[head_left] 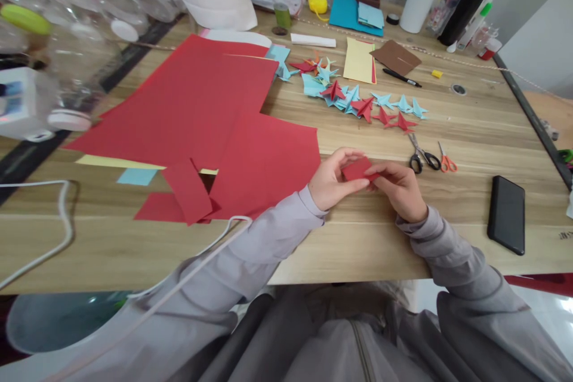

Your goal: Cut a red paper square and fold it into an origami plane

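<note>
Paper (pixel 357 169), small, red and apparently folded, sits at the centre of the frame, held between our two hands. Our left hand (pixel 330 180) grips its left side, thumb along the near edge; our right hand (pixel 403 192) pinches its right end, fingertips close together. Right of centre lie black scissors (pixel 419 151) and orange scissors (pixel 444 157), with a phone (pixel 507 215) farther right. Left of centre spread large red sheets (pixel 192 101), flat, with red strips (pixel 188 191) overlapping near their lower edge. At upper centre, red and blue figures (pixel 363 108) lie clustered, pointed and looking finished. Our piece shows no such points yet, so we judge it at an early stage; sheets and strips look unfolded, material left over. Beyond the figures lie yellow paper (pixel 358 61), a brown sheet (pixel 394 55) and a pen (pixel 401 77); bottles (pixel 71 24) crowd the upper left.
</note>
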Demonstrator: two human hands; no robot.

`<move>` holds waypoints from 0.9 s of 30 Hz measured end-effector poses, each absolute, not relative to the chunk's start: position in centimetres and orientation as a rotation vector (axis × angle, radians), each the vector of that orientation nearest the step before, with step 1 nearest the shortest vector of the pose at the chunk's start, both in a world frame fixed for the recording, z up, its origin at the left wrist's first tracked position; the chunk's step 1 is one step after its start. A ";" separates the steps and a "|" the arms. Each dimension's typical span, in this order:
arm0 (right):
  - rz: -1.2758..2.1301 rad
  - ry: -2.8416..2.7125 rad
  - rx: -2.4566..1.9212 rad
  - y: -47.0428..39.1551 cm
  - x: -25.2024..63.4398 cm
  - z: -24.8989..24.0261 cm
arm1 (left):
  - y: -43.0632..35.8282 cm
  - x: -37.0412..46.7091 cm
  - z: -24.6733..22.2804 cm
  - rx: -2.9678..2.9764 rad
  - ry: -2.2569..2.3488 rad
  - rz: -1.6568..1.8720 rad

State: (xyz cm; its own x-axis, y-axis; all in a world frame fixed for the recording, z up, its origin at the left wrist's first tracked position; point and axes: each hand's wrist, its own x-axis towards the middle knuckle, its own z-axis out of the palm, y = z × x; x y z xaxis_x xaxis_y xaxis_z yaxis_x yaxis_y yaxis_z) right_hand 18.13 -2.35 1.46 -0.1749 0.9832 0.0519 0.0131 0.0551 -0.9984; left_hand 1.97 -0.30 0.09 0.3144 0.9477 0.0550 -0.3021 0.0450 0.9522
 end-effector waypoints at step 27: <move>0.803 -1.659 -1.146 -1.6 19.0 0.7 | 0.2 1.8 0.5 1.111 0.872 1.142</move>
State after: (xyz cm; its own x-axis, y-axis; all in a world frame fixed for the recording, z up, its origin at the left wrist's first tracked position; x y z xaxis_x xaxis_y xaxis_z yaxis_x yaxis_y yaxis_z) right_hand 19.00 -1.63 0.66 -0.1282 0.9370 0.3251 0.3262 0.3494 -0.8784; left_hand 1.76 0.25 0.47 0.2220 0.9750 0.0125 -0.2450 0.0434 0.9686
